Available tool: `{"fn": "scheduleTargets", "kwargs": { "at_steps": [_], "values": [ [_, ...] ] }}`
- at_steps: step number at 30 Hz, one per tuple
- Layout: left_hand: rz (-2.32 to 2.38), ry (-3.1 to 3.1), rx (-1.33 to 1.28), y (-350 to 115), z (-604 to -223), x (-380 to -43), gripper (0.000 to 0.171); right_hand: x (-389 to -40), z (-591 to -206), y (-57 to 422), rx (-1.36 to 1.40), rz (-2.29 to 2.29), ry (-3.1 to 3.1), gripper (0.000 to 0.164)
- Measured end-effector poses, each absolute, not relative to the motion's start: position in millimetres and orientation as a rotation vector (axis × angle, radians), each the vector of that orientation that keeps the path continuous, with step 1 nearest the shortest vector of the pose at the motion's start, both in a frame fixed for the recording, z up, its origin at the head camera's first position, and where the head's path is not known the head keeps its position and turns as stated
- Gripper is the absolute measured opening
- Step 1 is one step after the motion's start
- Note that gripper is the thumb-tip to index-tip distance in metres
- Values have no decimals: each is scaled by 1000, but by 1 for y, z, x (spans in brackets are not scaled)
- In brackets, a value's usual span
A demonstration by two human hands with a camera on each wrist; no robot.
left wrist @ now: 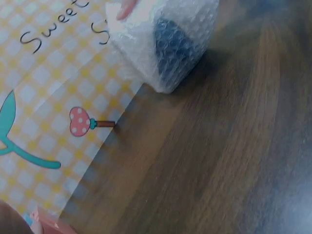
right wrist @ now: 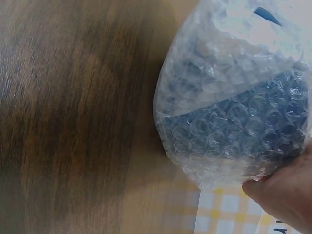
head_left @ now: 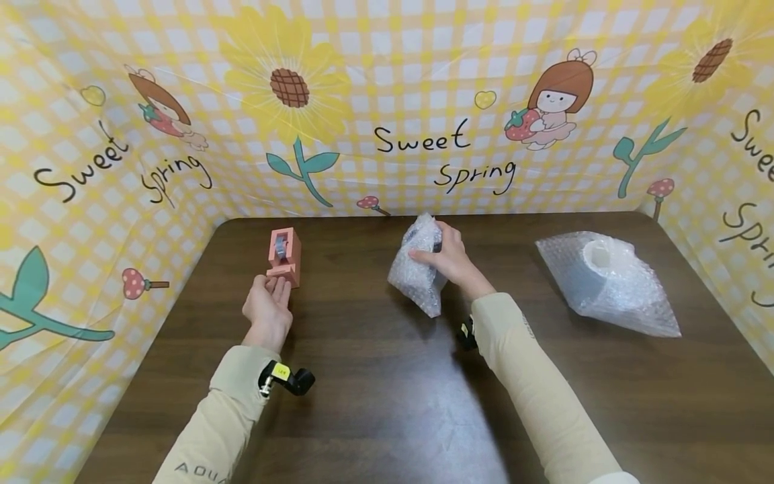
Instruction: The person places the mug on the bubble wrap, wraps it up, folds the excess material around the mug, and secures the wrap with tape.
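A pink tape dispenser point(head_left: 292, 250) with a roll of clear tape stands at the left of the dark wooden table. My left hand point(head_left: 269, 312) touches its front end, palm turned up and fingers reaching to the lower edge. Whether the fingertips have any tape is hidden. Only the thumb point(left wrist: 10, 220) and a corner of the dispenser point(left wrist: 51, 224) show in the left wrist view. Near the middle, my right hand point(head_left: 453, 259) grips a bubble-wrapped package point(head_left: 417, 269), thumb on the near side. Something dark blue shows through the wrap point(right wrist: 239, 126).
Farther right lies a second bubble-wrapped bundle point(head_left: 629, 289), with a white round thing showing through. A yellow checked cloth point(head_left: 393, 81) with printed flowers and words walls the table at the back and both sides.
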State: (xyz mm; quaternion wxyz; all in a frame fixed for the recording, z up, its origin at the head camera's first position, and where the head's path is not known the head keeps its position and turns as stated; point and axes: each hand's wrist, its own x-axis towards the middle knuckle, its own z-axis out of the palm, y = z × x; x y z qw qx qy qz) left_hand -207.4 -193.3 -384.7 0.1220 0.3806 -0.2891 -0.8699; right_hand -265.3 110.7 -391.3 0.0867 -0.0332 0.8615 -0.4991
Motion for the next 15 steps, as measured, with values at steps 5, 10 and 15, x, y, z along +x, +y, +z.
{"fn": "scheduleTargets", "kwargs": {
  "at_steps": [5,10,15],
  "values": [
    [-2459,-906,1153,-192,-383,-206,29,-266,-392,110,-105,-1487,2566,88],
    [-2435,-945,1157,-192,-384,-209,34,-265,-391,111,-103,-1487,2573,88],
    [-2355,-1005,1187,-191,-388,-214,14,-265,-391,112,-109,-1485,2564,88]
  ]
}}
